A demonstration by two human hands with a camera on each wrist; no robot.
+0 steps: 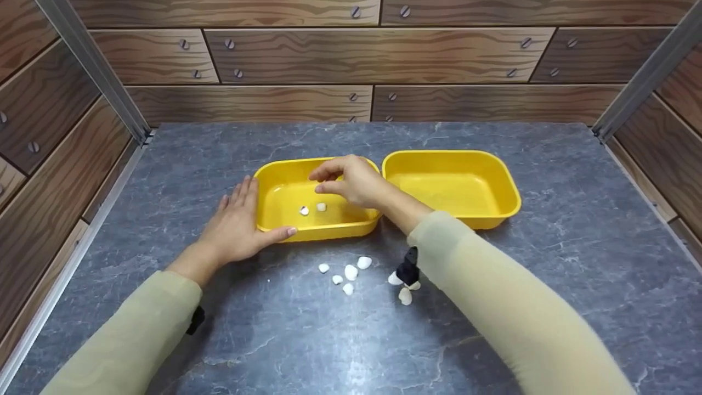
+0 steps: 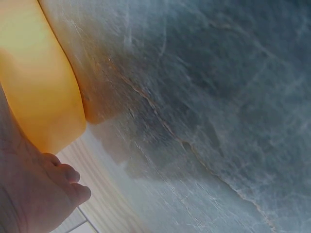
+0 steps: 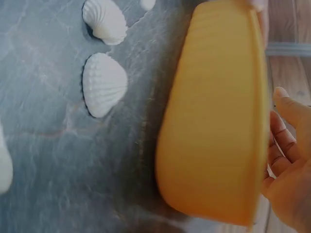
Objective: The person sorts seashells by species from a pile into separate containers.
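My left hand (image 1: 233, 227) rests against the left end of a yellow tray (image 1: 329, 231), fingers straight along its outer side and thumb at the front rim. Over the inside of the same tray is my right hand (image 1: 354, 181), its fingers loosely bent and apart from the thumb, with nothing seen between them. In the right wrist view that hand (image 3: 291, 160) shows beyond the tray's rim. Two small whitish pieces, one a pale shell (image 1: 321, 207) and one a spotted shell (image 1: 304, 210), lie on the tray's floor.
A second yellow tray (image 1: 449, 192) stands close to the right of the first. In front lie several white seashells (image 1: 351, 272) in a loose group, and more shells (image 1: 405, 296) partly hidden by the right wrist's black strap. Wood-patterned walls (image 1: 378, 55) enclose the grey marbled table (image 1: 263, 340).
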